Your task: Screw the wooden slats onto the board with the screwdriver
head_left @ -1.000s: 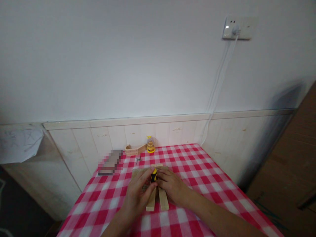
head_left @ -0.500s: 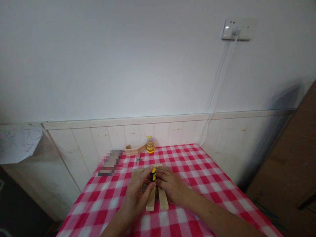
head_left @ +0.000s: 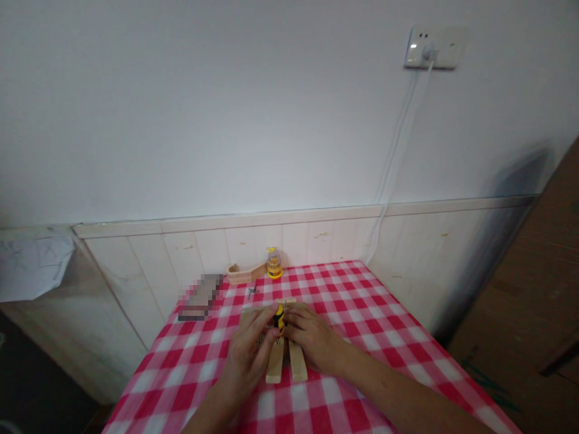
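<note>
A short yellow-and-black screwdriver (head_left: 279, 316) stands upright over a pale wooden assembly (head_left: 284, 360) of two parallel slats on the red-and-white checked tablecloth (head_left: 371, 337). My left hand (head_left: 249, 349) pinches the screwdriver's handle from the left with its fingers closed round it. My right hand (head_left: 312, 340) closes on the same handle from the right and rests on the wood. The screwdriver's tip is hidden between the hands.
At the back of the table lie a curved wooden piece (head_left: 243, 274), a small yellow-based bit holder (head_left: 272, 264), a few dark screws (head_left: 252, 292) and a blurred flat box (head_left: 201, 296). A white cable (head_left: 398, 150) hangs from a wall socket (head_left: 427, 48). Paper (head_left: 34, 265) lies left.
Both hands stay on the screwdriver over the wood, with the fingers shifted slightly round the handle. The view has drifted a little, so everything sits slightly higher and to the left.
</note>
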`<state>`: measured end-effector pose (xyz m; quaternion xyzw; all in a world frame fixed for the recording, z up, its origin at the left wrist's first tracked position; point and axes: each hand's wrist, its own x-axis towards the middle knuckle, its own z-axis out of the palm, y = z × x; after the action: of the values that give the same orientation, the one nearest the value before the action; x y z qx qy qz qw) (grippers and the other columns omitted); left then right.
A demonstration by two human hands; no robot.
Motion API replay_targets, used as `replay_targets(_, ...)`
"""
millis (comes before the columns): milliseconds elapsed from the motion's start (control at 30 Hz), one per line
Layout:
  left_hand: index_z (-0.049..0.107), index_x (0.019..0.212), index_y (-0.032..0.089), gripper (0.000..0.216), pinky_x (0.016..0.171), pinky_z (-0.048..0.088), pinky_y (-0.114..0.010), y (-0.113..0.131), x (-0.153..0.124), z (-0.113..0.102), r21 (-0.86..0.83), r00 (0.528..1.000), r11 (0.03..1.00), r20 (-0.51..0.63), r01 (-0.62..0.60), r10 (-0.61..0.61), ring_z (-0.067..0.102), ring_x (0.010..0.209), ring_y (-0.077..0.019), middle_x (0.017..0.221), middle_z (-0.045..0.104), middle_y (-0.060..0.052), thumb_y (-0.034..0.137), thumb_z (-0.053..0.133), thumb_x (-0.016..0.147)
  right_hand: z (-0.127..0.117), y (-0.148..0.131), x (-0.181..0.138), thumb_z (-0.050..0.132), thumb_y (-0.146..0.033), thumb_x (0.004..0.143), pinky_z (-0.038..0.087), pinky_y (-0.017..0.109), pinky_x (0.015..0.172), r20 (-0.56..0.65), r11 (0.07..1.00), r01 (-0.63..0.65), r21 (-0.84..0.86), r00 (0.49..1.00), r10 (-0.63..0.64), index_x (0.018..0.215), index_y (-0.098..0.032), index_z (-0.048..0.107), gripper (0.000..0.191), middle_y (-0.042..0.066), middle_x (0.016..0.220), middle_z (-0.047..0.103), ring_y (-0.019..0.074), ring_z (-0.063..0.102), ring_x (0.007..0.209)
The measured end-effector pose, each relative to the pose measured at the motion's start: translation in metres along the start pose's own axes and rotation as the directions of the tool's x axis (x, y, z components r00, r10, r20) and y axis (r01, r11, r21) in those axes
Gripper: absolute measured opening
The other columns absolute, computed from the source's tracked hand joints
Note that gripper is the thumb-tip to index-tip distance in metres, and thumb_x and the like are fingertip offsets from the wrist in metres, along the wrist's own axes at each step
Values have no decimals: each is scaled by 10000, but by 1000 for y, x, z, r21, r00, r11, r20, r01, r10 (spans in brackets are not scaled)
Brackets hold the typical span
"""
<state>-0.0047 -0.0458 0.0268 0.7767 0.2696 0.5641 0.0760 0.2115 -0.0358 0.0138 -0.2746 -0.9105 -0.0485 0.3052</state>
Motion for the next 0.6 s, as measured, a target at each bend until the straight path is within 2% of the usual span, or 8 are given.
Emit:
replay_targets(133,612,1402,271,378,855,608,-315,5,3,-1,-7,1000,1000,0,-18,18,697,1021,-206,1163,712,-92,200,566,1034,0,0,0,661,-272,977,440,477,1180,27,1000,-9,-4,1000,9,1219,-179,696,261,143,1318,716,254,611,1301)
replay_targets(367,636,1346,260,344,683,617,-260,2,0,4,46,996,999,-83,10,-6,695,745,-156,1028,728,-60,298,663,1005,7,6,-4,679,-282,969,452,484,1162,26,1000,-7,4,1000,7,1261,-192,684,306,134,1332,708,264,606,1294)
replay_targets(600,659,1297,226,321,644,626,-250,1,-2,6,66,992,995,-110,69,-62,716,712,-161,972,746,-52,370,656,1011,9,8,-4,673,-287,974,465,485,1142,6,1000,22,8,1000,-22,1265,-179,685,311,146,1287,718,271,609,1278)
